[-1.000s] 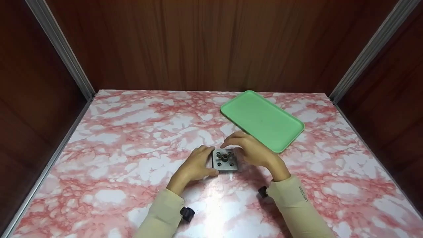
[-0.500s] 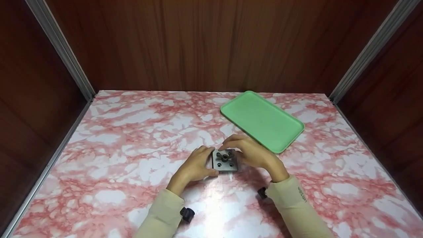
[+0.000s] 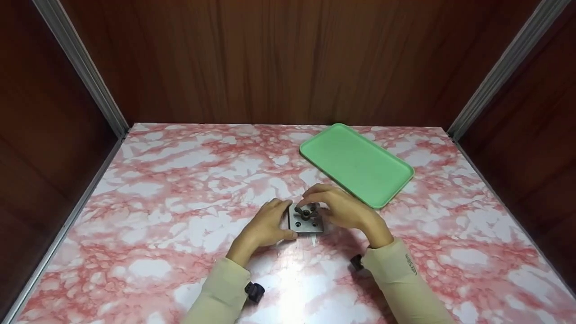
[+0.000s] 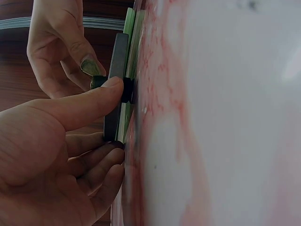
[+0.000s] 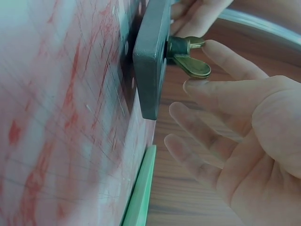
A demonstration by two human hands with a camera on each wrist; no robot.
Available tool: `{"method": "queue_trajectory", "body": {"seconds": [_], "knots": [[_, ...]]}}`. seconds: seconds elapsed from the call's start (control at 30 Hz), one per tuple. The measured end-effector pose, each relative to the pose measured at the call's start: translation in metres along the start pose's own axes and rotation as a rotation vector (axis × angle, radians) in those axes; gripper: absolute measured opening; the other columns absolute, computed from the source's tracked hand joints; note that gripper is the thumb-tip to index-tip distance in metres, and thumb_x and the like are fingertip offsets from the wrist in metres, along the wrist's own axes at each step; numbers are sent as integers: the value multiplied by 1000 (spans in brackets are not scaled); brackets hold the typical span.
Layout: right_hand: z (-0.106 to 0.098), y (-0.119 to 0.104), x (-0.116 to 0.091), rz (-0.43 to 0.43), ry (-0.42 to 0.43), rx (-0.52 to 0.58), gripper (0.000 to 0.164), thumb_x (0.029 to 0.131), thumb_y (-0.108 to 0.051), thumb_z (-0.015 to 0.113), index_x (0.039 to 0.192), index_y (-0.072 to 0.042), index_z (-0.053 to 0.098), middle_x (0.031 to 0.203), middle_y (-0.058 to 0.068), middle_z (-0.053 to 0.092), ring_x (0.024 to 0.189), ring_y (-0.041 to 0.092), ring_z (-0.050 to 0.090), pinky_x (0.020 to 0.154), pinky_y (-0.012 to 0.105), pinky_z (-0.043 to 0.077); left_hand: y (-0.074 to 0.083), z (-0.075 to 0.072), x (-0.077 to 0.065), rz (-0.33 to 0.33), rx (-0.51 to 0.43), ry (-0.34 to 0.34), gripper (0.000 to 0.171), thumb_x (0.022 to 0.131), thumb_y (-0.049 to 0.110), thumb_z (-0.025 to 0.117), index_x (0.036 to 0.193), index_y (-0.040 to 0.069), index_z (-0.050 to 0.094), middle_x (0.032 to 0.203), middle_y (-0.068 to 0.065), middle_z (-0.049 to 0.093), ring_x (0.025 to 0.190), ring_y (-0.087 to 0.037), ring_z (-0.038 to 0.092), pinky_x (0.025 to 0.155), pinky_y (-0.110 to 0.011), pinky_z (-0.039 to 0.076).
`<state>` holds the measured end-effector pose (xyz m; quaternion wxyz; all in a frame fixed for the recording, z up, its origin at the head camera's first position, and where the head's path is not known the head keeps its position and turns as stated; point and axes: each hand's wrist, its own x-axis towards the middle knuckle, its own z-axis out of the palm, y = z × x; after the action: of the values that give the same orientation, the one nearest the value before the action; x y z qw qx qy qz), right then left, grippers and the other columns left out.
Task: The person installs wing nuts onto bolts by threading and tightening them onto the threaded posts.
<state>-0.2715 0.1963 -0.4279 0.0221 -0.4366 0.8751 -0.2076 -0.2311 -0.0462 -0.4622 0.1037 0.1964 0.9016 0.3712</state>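
Observation:
A square grey metal plate [image 3: 306, 229] with several holes lies flat before me, slightly raised off the table in the left wrist view. From its middle rises a threaded post bearing a brass-coloured wing nut [image 5: 194, 67]. My left hand [image 3: 264, 226] grips the plate's left side, thumb at the near edge and fingers at the far edge. Over the plate's right side, my right hand [image 3: 345, 209] has its thumb and index finger at the wings of the nut. Its other fingers are spread apart in the right wrist view.
A green tray [image 3: 355, 162] lies at an angle behind my right hand. The table [image 3: 180, 189] has a red and white marbled top, with dark wooden walls [image 3: 279, 63] at the back and sides. Black wrist cameras sit on both cuffs.
My right hand has come down and in from above the plate's right side to the wing nut, whose wings have turned a little. The left hand stays on the plate.

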Motion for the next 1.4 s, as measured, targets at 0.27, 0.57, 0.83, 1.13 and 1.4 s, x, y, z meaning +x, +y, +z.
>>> {"method": "queue_trajectory", "body": {"seconds": [0.27,0.57,0.83,1.13,1.4], "knots": [[0,-1,0,8,-5,13,43,93,8,73,130,-13,76,133,8,69,127,26,62,108,47,51,0,0,0,-4,7,-5,86,91,23,86,162,1,41,156,-14,49,148,-34,41,120,-52,37],[2,-1,0,51,-13,13,38,94,-8,80,131,-12,75,133,7,68,126,26,61,107,48,51,0,0,-1,-7,-3,-2,86,91,23,86,162,2,41,155,-14,49,143,-33,45,117,-52,39],[3,-1,0,89,-10,18,38,91,-14,83,128,-12,76,133,8,67,126,26,61,106,47,51,0,0,-2,-1,-20,14,85,89,19,87,160,1,43,153,-14,51,140,-31,46,116,-50,39],[3,0,-1,134,-9,42,38,91,-19,86,127,-13,76,134,7,66,128,27,59,109,48,50,-1,0,-1,0,-18,13,85,89,20,86,160,2,44,152,-13,51,138,-31,47,115,-50,40],[4,-1,0,169,22,28,37,88,-23,89,122,-15,76,130,5,67,128,27,59,111,50,48,-1,0,0,5,-10,7,86,90,20,87,161,1,43,154,-14,50,142,-32,46,117,-51,39]]}}
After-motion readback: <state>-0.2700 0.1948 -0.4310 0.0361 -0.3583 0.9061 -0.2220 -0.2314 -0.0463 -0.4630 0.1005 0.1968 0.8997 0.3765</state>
